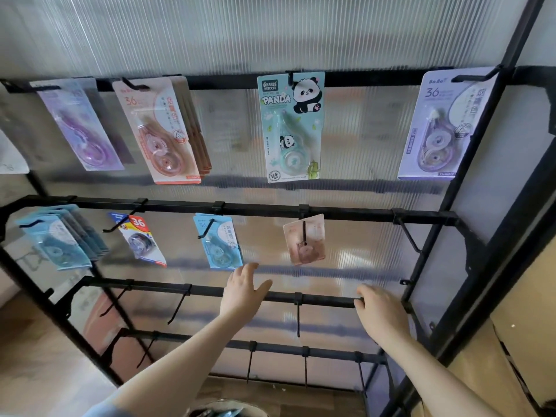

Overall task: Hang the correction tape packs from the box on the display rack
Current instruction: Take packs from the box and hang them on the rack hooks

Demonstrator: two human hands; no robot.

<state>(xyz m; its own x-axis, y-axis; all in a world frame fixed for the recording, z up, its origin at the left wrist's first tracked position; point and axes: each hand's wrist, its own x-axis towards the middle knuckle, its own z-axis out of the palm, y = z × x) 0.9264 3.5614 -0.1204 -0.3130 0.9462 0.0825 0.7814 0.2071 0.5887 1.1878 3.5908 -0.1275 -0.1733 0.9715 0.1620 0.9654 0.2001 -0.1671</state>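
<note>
A black display rack (270, 209) is standing against a ribbed translucent panel (270, 34), and correction tape packs are hanging from the hooks on its upper two bars. Along the top bar, from left to right, a purple pack (79, 124), a stack of pink packs (164, 130), a green panda pack (291, 126) and a lilac pack (442, 124) are hanging well apart from one another. On the second bar, a stack of blue packs (57, 239) is hanging at the far left, then a pack with a red "36" label (141, 239), a single blue pack (219, 240), and a small pink pack (305, 239) that is sitting tilted on its hook. The left hand (242, 291) is reaching up in front of the third bar (325, 300), its fingers spread and relaxed, grasping nothing, with the fingertips just below the single blue pack. The right hand (380, 311) is resting on the third bar near its right end, its fingers curling over the bar. The hooks on the third and fourth bars are hanging bare. At the bottom edge, the rim of a box (228, 410) is showing only in part, and its contents are too blurred to tell.
</note>
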